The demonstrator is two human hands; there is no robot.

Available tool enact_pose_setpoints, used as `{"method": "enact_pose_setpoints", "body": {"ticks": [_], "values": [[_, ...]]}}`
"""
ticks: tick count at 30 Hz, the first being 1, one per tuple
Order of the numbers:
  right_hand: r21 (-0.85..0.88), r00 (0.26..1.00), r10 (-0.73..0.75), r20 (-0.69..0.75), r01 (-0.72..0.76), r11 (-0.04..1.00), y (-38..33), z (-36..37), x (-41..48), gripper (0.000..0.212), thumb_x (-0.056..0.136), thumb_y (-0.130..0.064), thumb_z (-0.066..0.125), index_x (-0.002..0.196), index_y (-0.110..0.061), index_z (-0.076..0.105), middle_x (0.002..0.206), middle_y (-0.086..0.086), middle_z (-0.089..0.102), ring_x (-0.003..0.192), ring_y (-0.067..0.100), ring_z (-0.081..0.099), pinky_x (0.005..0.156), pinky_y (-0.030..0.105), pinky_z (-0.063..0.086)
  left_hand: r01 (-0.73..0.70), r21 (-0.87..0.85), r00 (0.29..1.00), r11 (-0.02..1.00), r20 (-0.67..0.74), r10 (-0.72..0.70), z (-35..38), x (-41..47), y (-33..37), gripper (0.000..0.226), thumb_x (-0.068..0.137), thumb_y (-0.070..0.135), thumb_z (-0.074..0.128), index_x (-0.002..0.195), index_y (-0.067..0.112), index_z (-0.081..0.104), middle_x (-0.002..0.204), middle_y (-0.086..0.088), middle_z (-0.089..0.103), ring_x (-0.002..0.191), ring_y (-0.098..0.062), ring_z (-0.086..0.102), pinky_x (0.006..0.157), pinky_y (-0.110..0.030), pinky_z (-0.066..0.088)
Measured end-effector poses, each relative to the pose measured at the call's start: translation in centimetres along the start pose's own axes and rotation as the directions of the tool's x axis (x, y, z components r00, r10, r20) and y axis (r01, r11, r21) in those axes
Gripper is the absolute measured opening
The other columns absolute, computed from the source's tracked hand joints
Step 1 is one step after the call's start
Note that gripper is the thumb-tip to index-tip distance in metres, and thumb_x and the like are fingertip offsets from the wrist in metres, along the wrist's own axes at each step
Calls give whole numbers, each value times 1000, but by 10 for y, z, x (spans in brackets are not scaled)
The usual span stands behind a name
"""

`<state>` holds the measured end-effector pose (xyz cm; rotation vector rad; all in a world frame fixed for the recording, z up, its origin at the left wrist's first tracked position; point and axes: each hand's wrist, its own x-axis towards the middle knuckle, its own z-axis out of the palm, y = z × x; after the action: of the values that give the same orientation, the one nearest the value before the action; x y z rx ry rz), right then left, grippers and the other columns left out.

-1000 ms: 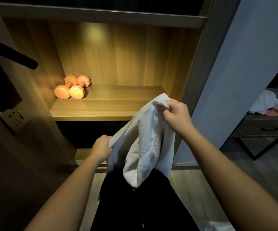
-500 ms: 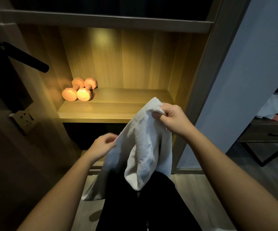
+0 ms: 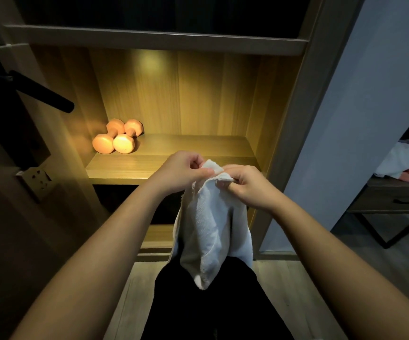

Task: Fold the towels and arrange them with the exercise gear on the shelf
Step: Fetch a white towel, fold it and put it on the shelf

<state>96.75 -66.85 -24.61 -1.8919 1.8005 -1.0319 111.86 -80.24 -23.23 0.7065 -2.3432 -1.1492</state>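
Observation:
A white towel (image 3: pixel 211 227) hangs doubled in front of me, its top corners brought together. My left hand (image 3: pixel 181 170) pinches one corner and my right hand (image 3: pixel 245 185) pinches the other, the two hands almost touching just in front of the lit wooden shelf (image 3: pixel 174 160). Two orange dumbbells (image 3: pixel 117 139) lie side by side at the shelf's left back corner. The towel's lower end dangles over my dark trousers.
A black door handle (image 3: pixel 41 94) juts out at the left, with a wall socket (image 3: pixel 36 180) below it. At the right, a dark side table (image 3: pixel 395 200) carries more white towels (image 3: pixel 402 160) and a pink object. A lower shelf sits beneath the lit one.
My left hand rose from low beside the towel up to my right hand, bringing its corner to the other one. The towel now hangs doubled and narrower.

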Motion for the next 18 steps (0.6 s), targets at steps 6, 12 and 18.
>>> {"method": "enact_pose_setpoints", "body": {"ticks": [6,12,18], "values": [[210,786,389,-482,-327,921,53,-48,9,19,96,-12,54,88,-12,70,87,5,68,81,18,61,73,31,49,108,-186,808,977,-555,-195,-61,20,-32,20,97,19,56,77,15,54,72,2,49,71,-13,43,58,-25,34],[327,412,647,-642,-616,717,115,-112,8,34,99,-30,51,115,-4,67,116,22,64,107,40,59,86,38,45,211,-308,431,928,-823,-371,-129,20,-66,10,98,29,50,98,19,48,99,-4,52,89,-20,49,78,-31,40],[318,241,671,-701,-736,597,140,-152,-20,44,103,-29,45,121,7,61,125,30,59,117,46,54,97,42,42,294,-297,254,908,-892,-374,-179,0,-93,21,98,30,51,105,11,53,118,-22,60,105,-33,57,97,-38,42]]}}
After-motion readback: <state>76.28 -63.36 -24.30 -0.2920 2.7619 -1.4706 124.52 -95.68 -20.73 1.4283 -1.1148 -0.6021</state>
